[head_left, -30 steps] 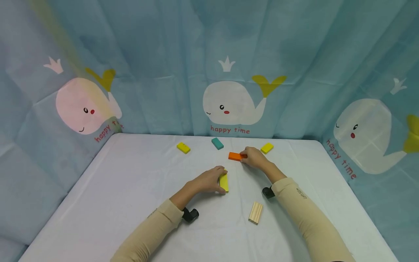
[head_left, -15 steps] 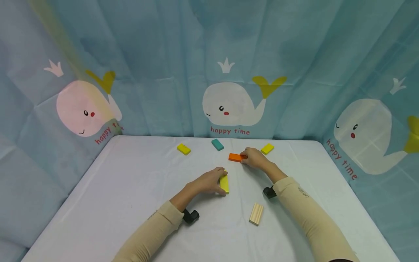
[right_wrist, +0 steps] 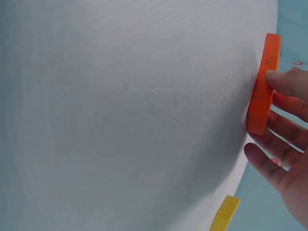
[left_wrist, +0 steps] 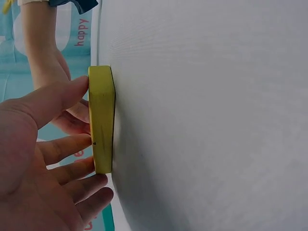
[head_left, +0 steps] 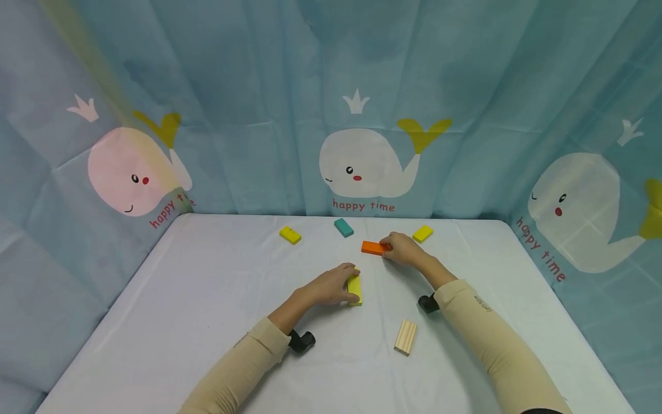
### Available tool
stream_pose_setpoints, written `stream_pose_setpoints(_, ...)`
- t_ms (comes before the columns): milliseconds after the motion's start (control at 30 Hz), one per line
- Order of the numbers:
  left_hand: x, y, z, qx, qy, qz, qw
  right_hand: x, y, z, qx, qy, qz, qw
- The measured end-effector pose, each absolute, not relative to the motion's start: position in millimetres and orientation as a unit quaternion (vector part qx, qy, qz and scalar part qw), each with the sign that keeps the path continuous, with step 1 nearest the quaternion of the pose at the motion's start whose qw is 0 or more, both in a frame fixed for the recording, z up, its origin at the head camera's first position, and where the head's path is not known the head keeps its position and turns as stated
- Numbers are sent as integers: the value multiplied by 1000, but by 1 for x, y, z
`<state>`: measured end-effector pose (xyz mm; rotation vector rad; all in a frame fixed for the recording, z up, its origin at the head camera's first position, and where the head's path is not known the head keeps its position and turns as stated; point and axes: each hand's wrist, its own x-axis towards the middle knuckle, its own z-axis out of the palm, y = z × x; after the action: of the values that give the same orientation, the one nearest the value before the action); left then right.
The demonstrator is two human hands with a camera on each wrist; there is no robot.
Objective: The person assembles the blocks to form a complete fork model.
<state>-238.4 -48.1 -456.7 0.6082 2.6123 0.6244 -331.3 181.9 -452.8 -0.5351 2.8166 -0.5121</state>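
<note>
In the head view my left hand [head_left: 331,286] spans a long yellow block [head_left: 355,287] lying on the white table. Its thumb is at the near end and its fingers reach the far end. The left wrist view shows the thumb tip against one edge of the yellow block [left_wrist: 102,120], with fingertips at the side and end. Farther back, my right hand [head_left: 402,249] pinches the right end of an orange block [head_left: 371,248]. In the right wrist view, its thumb rests on the orange block's [right_wrist: 263,91] face, with fingers behind it.
Along the table's back lie a yellow block [head_left: 290,234], a teal block [head_left: 343,227] and another yellow block [head_left: 422,234]. A ridged bare-wood block [head_left: 405,337] lies nearer, between the forearms. A blue whale-print curtain [head_left: 248,161] stands behind the white table [head_left: 207,299].
My left thumb has shifted slightly away from me, onto the near end of the yellow block. The right hand and the orange block stay practically where they were.
</note>
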Motion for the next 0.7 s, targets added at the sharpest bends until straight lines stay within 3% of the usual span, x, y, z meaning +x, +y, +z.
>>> stream_pose_setpoints(700, -234, -47, -455, 230, 941, 205, 141, -331, 186, -452, -184, 961, -176, 108)
